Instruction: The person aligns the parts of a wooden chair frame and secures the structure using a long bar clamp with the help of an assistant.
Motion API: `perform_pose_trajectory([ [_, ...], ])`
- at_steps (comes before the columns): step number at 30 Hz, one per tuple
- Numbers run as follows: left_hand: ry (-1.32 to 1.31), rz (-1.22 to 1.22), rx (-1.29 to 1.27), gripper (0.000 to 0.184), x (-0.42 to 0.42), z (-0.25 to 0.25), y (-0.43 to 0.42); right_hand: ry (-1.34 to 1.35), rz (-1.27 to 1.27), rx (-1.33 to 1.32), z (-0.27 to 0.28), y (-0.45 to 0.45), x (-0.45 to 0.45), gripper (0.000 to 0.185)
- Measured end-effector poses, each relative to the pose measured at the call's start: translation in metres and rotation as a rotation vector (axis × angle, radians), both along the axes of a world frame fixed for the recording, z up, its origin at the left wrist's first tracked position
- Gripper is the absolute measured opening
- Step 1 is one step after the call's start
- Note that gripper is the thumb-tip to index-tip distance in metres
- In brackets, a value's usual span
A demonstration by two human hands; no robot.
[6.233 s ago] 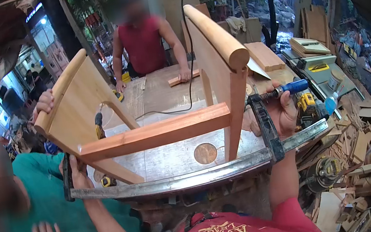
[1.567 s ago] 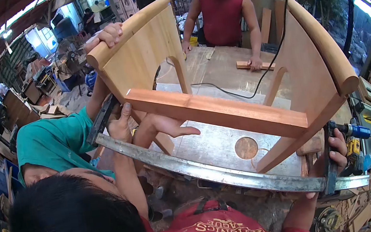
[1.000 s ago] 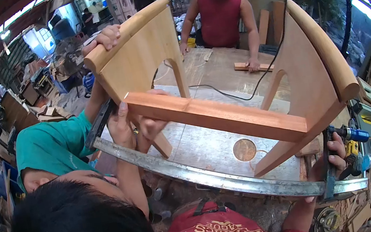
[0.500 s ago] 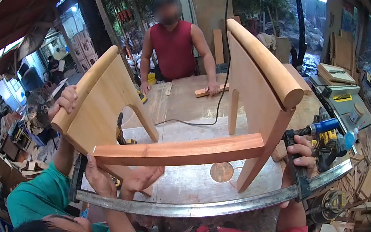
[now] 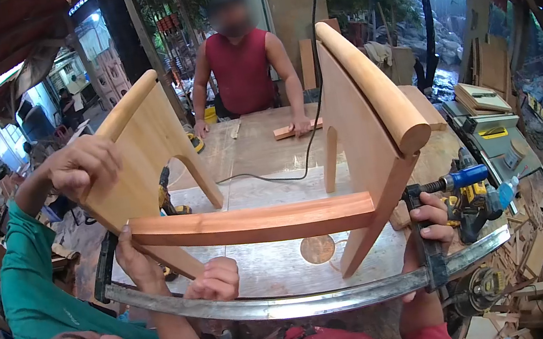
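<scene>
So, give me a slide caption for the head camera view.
Workshop view of a wooden frame: left hand at one end of the reddish rail, right hand gripping a bar clamp.

Bar clamp (image 5: 272,308) along the wooden frame (image 5: 374,89)!
Right hand (image 5: 432,218) grips its screw end; left hand (image 5: 135,258) meets the reddish rail (image 5: 252,226) between two arched panels (image 5: 141,154).

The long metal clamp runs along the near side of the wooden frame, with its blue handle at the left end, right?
Not quite: the head view shows the blue handle at the right end, near the person's right hand. The long metal clamp does run along the near side of the wooden frame.
</scene>
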State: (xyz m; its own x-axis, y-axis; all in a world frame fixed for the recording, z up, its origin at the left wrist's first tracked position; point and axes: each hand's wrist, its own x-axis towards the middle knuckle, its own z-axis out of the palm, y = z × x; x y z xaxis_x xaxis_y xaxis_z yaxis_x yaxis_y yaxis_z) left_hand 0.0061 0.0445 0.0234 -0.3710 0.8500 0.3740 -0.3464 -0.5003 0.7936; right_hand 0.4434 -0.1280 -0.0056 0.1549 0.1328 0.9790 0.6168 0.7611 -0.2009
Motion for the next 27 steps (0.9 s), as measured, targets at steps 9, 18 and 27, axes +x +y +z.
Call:
perform_pose_trajectory([
  [9,-0.059,-0.069,-0.026,0.030,0.008,0.002,-0.002,0.025,0.006,0.003,0.001,0.002,-0.005,0.094],
  [18,-0.268,-0.290,-0.083,0.027,0.044,0.032,-0.024,0.050,-0.011,0.016,-0.007,0.003,-0.001,0.094],
  [27,-0.241,-0.813,0.291,0.042,-0.007,-0.029,0.055,0.019,-0.001,-0.042,-0.001,-0.002,-0.001,0.095],
])
